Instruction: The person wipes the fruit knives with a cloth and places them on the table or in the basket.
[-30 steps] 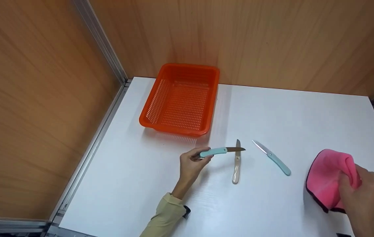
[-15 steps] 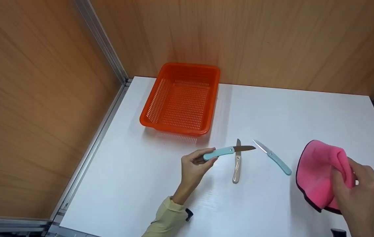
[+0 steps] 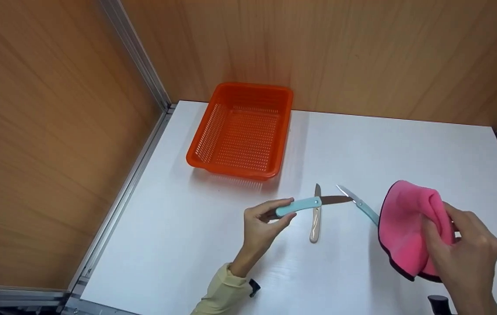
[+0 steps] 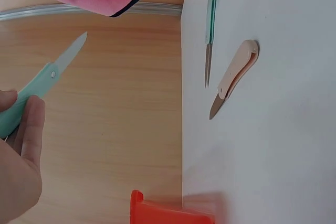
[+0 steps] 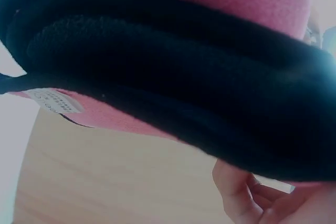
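Note:
My left hand (image 3: 261,227) pinches the mint-green handle of a folding knife (image 3: 300,205) between thumb and fingers. Its blade is out and points right, above the table. My right hand (image 3: 467,249) grips a bunched pink cloth (image 3: 405,227) with a dark edge, to the right of the blade tip and apart from it. Beneath the held knife lies a knife with a beige handle (image 3: 315,225), blade out. Another mint-handled knife (image 3: 365,210) lies to its right, its handle end hidden by the cloth. In the right wrist view the cloth's dark folds cover most of the picture.
An orange plastic basket (image 3: 283,131) with perforated sides stands at the back left of the white table (image 3: 384,148). Wooden panels (image 3: 340,52) rise behind and to the left of the table. A metal rail (image 3: 126,179) runs along its left edge.
The cloth in my right hand has moved left and now covers the end of the right-hand knife. My left hand with its knife has shifted slightly right. The knives on the table stay put.

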Demonstrator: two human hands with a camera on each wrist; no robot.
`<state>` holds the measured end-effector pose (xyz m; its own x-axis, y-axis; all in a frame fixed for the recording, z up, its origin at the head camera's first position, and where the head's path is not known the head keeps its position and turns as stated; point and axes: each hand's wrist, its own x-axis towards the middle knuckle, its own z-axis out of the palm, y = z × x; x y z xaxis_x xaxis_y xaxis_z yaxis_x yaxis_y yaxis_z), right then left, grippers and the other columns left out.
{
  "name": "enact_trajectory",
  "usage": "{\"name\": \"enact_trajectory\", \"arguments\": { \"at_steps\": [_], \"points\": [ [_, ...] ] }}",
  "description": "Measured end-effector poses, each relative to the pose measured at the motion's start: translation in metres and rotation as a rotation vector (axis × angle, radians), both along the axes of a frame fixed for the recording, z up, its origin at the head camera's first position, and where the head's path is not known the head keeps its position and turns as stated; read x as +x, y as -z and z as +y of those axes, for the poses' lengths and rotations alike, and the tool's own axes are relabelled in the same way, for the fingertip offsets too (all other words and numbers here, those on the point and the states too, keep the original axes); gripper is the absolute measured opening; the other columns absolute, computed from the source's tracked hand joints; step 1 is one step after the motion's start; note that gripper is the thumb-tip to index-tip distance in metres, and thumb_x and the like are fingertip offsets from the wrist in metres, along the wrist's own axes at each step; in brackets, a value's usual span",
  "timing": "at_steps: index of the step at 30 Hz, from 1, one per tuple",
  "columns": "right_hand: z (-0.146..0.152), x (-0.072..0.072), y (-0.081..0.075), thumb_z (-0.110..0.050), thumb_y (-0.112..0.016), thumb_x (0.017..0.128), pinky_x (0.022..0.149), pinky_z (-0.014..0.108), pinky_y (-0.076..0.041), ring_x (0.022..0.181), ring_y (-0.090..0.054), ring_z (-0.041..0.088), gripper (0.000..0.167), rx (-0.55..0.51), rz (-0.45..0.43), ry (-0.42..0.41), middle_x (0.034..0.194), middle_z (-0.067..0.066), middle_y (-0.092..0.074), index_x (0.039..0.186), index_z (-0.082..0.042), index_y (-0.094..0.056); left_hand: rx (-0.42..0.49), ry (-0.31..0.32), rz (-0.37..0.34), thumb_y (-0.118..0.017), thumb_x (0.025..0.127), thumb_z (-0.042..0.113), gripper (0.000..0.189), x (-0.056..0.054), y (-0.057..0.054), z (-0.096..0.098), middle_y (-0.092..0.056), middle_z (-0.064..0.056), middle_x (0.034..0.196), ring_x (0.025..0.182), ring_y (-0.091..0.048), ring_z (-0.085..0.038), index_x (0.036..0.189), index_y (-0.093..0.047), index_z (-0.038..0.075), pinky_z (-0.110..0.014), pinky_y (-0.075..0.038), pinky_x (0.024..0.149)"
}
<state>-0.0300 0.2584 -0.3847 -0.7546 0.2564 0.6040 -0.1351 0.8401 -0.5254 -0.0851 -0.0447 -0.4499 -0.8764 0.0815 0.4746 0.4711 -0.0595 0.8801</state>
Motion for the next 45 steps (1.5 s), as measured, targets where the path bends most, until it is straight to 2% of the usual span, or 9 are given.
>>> {"name": "enact_trajectory", "arguments": {
  "at_steps": [8, 14, 18, 28, 33, 39, 45],
  "points": [
    [-0.014, -0.002, -0.007, 0.004, -0.078, 0.067, 0.059, -0.003, -0.032, 0.071, -0.039, -0.014, 0.04, 0.002, 0.047, -0.113, 0.076, 0.023, -0.06, 0.105, 0.01, -0.066, 0.031, 0.037, -0.002, -0.071, 0.076, -0.011, 0.025, 0.005, -0.007, 0.006, -0.068, -0.023, 0.099, 0.086, -0.068, -0.023, 0.1, -0.067, -0.013, -0.037, -0.058, 0.071],
    [-0.023, -0.003, -0.009, 0.005, -0.074, 0.067, 0.054, 0.0, -0.034, 0.067, -0.041, -0.006, 0.036, 0.006, 0.073, -0.183, 0.075, 0.018, -0.059, 0.102, 0.008, -0.068, 0.053, 0.065, 0.063, -0.072, 0.074, -0.013, 0.025, 0.008, -0.014, 0.01, -0.068, -0.024, 0.096, 0.086, -0.069, -0.023, 0.098, -0.066, -0.014, -0.043, -0.057, 0.069],
    [-0.029, -0.004, -0.008, 0.005, -0.073, 0.068, 0.052, 0.002, -0.035, 0.064, -0.042, -0.002, 0.034, 0.009, 0.07, -0.205, 0.074, 0.016, -0.059, 0.101, 0.008, -0.068, 0.054, 0.08, 0.109, -0.071, 0.074, -0.014, 0.025, 0.009, -0.017, 0.011, -0.068, -0.024, 0.095, 0.085, -0.069, -0.023, 0.098, -0.066, -0.015, -0.039, -0.058, 0.068],
    [-0.045, -0.006, -0.012, 0.009, -0.078, 0.061, 0.047, 0.006, -0.038, 0.058, -0.046, 0.009, 0.044, 0.037, 0.061, -0.269, 0.073, 0.012, -0.057, 0.104, 0.005, -0.069, 0.065, 0.116, 0.122, -0.071, 0.073, -0.015, 0.025, 0.01, -0.019, 0.015, -0.068, -0.025, 0.095, 0.083, -0.069, -0.025, 0.098, -0.065, -0.015, -0.038, -0.058, 0.067],
    [-0.052, -0.007, -0.008, 0.009, -0.079, 0.061, 0.041, 0.01, -0.035, 0.054, -0.042, 0.007, 0.047, 0.087, 0.027, -0.33, 0.077, 0.009, -0.057, 0.107, 0.002, -0.07, 0.075, 0.137, 0.136, -0.071, 0.072, -0.017, 0.025, 0.011, -0.02, 0.017, -0.068, -0.026, 0.095, 0.081, -0.069, -0.026, 0.096, -0.065, -0.016, -0.038, -0.058, 0.064],
    [-0.058, -0.008, 0.0, 0.01, -0.073, 0.063, 0.042, 0.014, -0.036, 0.054, -0.039, 0.005, 0.045, 0.201, -0.019, -0.395, 0.078, 0.006, -0.054, 0.105, -0.005, -0.073, 0.094, 0.157, 0.169, -0.072, 0.07, -0.018, 0.023, 0.01, -0.019, 0.02, -0.067, -0.027, 0.093, 0.081, -0.07, -0.027, 0.092, -0.066, -0.016, -0.037, -0.058, 0.062],
    [-0.062, -0.008, 0.004, 0.01, -0.068, 0.061, 0.04, 0.017, -0.03, 0.048, -0.031, 0.003, 0.046, 0.302, -0.05, -0.397, 0.075, 0.004, -0.05, 0.102, -0.008, -0.074, 0.118, 0.174, 0.173, -0.072, 0.069, -0.019, 0.019, 0.009, -0.018, 0.023, -0.067, -0.028, 0.091, 0.081, -0.07, -0.028, 0.086, -0.067, -0.015, -0.038, -0.058, 0.059]
  ]
}}
